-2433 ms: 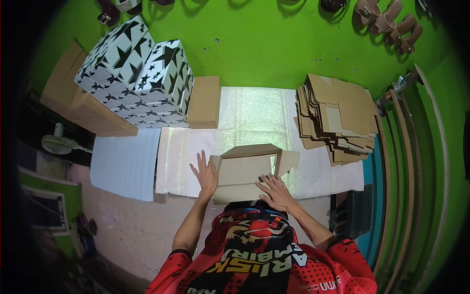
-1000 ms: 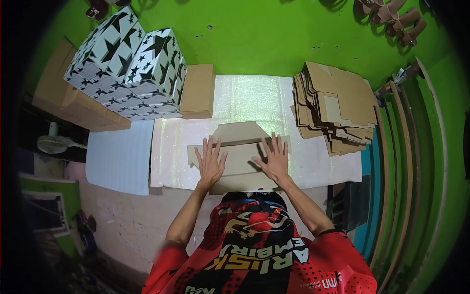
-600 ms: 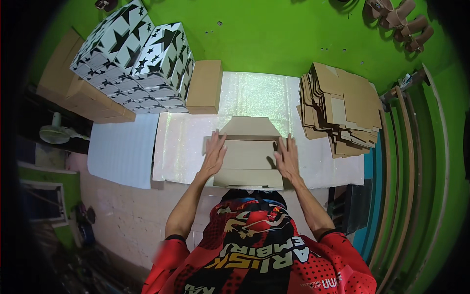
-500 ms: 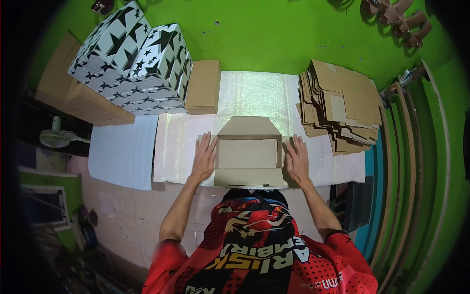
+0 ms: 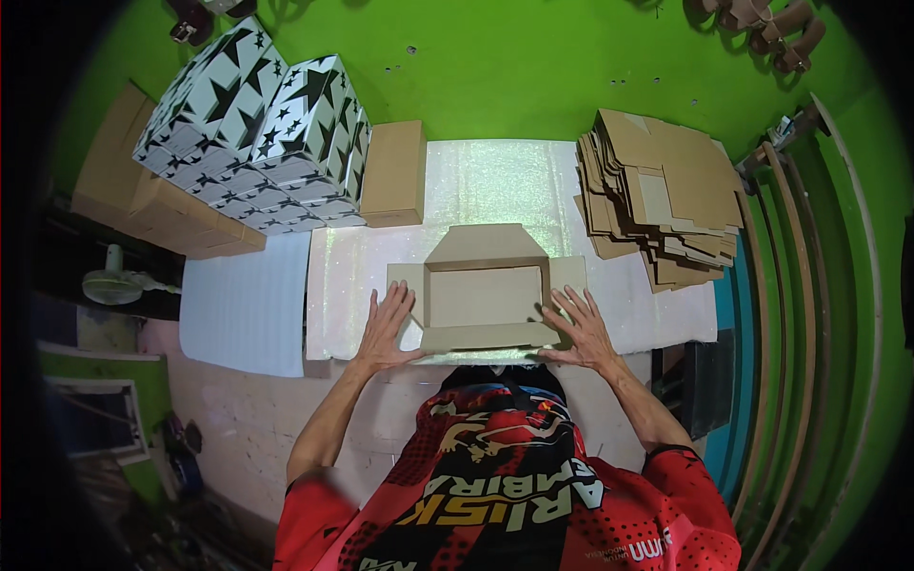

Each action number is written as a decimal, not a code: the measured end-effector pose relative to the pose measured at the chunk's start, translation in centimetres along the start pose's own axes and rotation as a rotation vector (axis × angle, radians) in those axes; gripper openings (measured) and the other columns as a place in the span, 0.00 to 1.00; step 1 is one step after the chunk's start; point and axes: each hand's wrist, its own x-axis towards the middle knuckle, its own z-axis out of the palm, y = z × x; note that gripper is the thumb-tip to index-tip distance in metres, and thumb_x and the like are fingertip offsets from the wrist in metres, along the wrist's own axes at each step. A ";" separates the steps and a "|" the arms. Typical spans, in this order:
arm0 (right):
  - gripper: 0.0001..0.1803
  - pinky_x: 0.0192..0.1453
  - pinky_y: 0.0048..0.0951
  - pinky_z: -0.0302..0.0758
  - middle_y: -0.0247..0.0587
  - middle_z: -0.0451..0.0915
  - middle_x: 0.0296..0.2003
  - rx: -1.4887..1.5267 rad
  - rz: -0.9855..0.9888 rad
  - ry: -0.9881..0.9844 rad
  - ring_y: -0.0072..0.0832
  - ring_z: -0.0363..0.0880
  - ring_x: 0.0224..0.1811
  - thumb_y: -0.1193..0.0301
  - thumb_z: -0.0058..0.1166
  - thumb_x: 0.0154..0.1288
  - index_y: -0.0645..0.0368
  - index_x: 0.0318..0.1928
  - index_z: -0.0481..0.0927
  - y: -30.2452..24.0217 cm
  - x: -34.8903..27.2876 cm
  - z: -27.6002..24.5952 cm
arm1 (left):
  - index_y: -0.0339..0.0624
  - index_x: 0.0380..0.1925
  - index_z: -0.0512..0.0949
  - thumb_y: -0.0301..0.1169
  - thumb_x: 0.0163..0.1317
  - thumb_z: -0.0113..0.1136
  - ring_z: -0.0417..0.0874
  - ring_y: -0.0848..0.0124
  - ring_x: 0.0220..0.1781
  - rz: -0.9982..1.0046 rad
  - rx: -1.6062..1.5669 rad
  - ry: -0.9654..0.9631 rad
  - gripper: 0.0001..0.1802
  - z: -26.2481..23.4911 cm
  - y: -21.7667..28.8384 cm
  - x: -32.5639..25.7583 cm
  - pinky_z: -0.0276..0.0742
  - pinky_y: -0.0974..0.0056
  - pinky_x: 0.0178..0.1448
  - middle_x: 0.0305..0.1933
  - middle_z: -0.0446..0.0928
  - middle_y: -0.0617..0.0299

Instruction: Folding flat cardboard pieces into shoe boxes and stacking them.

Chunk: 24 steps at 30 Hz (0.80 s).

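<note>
At centre frame the half-folded cardboard box (image 5: 486, 297) lay on the tabletop (image 5: 495, 186), the left hand (image 5: 388, 326) and right hand (image 5: 581, 328) pressing flat on its side flaps, each grip released, fingers spread. Uneven pressure could probably skew a wall or crease the board. The sparkly white covering met green walls; flat blanks (image 5: 662, 195) were stacked upper right, star-printed boxes (image 5: 262, 124) upper left.
</note>
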 end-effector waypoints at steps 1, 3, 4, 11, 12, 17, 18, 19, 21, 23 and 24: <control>0.48 0.86 0.63 0.47 0.43 0.62 0.80 -0.006 0.022 0.029 0.49 0.58 0.83 0.35 0.69 0.58 0.42 0.75 0.73 0.0 0.3 -0.1 | 0.44 0.84 0.50 0.60 0.50 0.77 0.44 0.49 0.90 0.001 0.002 0.001 0.69 0.2 0.0 0.1 0.27 0.33 0.88 0.88 0.47 0.46; 0.48 0.86 0.64 0.46 0.44 0.62 0.80 -0.008 0.072 0.111 0.50 0.57 0.83 0.37 0.68 0.60 0.45 0.75 0.73 0.1 0.9 0.2 | 0.41 0.84 0.47 0.62 0.52 0.76 0.41 0.48 0.90 -0.084 -0.004 0.088 0.70 0.7 0.0 0.5 0.23 0.32 0.87 0.89 0.43 0.44; 0.47 0.86 0.65 0.45 0.44 0.62 0.80 -0.017 0.107 0.160 0.50 0.57 0.83 0.38 0.68 0.61 0.46 0.75 0.73 0.0 1.3 0.4 | 0.41 0.84 0.47 0.62 0.52 0.76 0.41 0.48 0.90 -0.083 -0.003 0.089 0.70 1.1 0.0 0.9 0.23 0.32 0.87 0.89 0.43 0.44; 0.50 0.85 0.68 0.30 0.49 0.53 0.83 -0.051 0.491 0.239 0.52 0.45 0.87 0.41 0.65 0.67 0.52 0.80 0.64 -0.5 4.9 1.8 | 0.42 0.85 0.41 0.64 0.62 0.68 0.31 0.47 0.90 -0.356 0.016 0.246 0.66 3.1 1.7 4.0 0.16 0.27 0.82 0.90 0.35 0.44; 0.52 0.84 0.70 0.27 0.50 0.50 0.84 -0.055 0.502 0.250 0.53 0.42 0.87 0.39 0.63 0.67 0.51 0.82 0.60 -0.4 5.1 2.1 | 0.42 0.85 0.41 0.65 0.63 0.66 0.30 0.48 0.90 -0.405 0.040 0.238 0.65 3.3 1.9 4.2 0.16 0.27 0.82 0.90 0.35 0.44; 0.52 0.83 0.73 0.25 0.52 0.48 0.85 -0.107 0.571 0.233 0.54 0.40 0.87 0.37 0.61 0.67 0.50 0.82 0.61 -0.7 5.7 3.2 | 0.43 0.85 0.41 0.66 0.64 0.63 0.30 0.49 0.91 -0.495 0.068 0.244 0.64 4.4 2.3 4.6 0.16 0.25 0.81 0.90 0.34 0.45; 0.52 0.82 0.74 0.25 0.52 0.48 0.85 -0.111 0.585 0.224 0.54 0.40 0.87 0.36 0.60 0.67 0.50 0.82 0.61 -0.8 5.7 3.3 | 0.44 0.85 0.41 0.67 0.65 0.63 0.30 0.49 0.91 -0.513 0.079 0.238 0.64 4.6 2.4 4.7 0.15 0.25 0.81 0.90 0.34 0.46; 0.52 0.82 0.74 0.25 0.52 0.48 0.85 -0.112 0.586 0.224 0.54 0.40 0.87 0.36 0.60 0.67 0.50 0.82 0.61 -0.8 5.7 3.5 | 0.44 0.85 0.41 0.67 0.65 0.63 0.30 0.49 0.91 -0.512 0.078 0.238 0.64 4.7 2.6 4.7 0.15 0.25 0.81 0.90 0.34 0.46; 0.55 0.81 0.75 0.24 0.51 0.46 0.85 -0.129 0.618 0.191 0.55 0.37 0.88 0.34 0.60 0.66 0.48 0.83 0.57 -0.7 5.6 3.8 | 0.46 0.85 0.45 0.65 0.70 0.58 0.32 0.50 0.91 -0.522 0.118 0.241 0.57 5.0 3.1 4.9 0.16 0.25 0.81 0.90 0.36 0.47; 0.54 0.81 0.75 0.23 0.51 0.46 0.85 -0.132 0.630 0.188 0.55 0.37 0.88 0.34 0.60 0.66 0.48 0.83 0.58 -0.8 5.4 4.4 | 0.47 0.85 0.47 0.63 0.72 0.54 0.34 0.50 0.91 -0.509 0.167 0.175 0.53 5.3 3.9 5.3 0.17 0.25 0.82 0.90 0.38 0.48; 0.54 0.81 0.76 0.23 0.51 0.46 0.85 -0.132 0.637 0.183 0.54 0.36 0.88 0.34 0.60 0.66 0.48 0.83 0.58 -0.9 5.5 4.5 | 0.48 0.85 0.49 0.61 0.75 0.51 0.35 0.51 0.91 -0.502 0.218 0.110 0.48 5.5 4.3 5.4 0.18 0.25 0.82 0.90 0.40 0.49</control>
